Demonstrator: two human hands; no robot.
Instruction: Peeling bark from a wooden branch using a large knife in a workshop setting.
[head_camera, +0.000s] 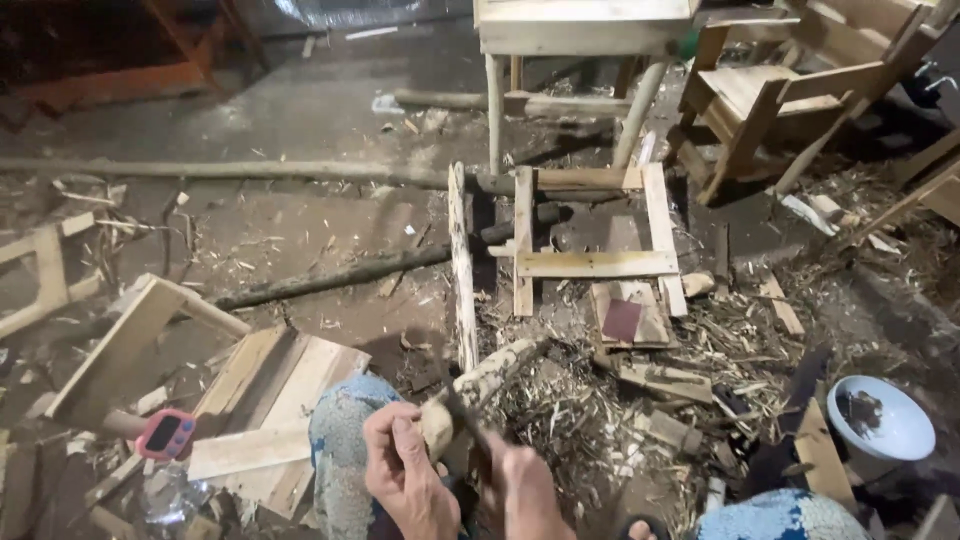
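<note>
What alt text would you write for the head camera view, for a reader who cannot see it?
A person's left hand grips a rough pale wooden stick while the right hand holds a dark blade against it, above a floor littered with wood shavings. A pale slatted wooden frame lies beyond, and a white bowl sits at right.

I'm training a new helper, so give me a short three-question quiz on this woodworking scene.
1. True or false: the left hand grips a wooden stick.
2. What does the right hand hold? A) a dark blade B) a paintbrush C) a cup
3. What covers the floor beyond the stick?

Key: 1 true. 2 A, a blade laid against the stick. 3 Wood shavings, with a wooden frame lying past them and a white bowl to the right.
</note>
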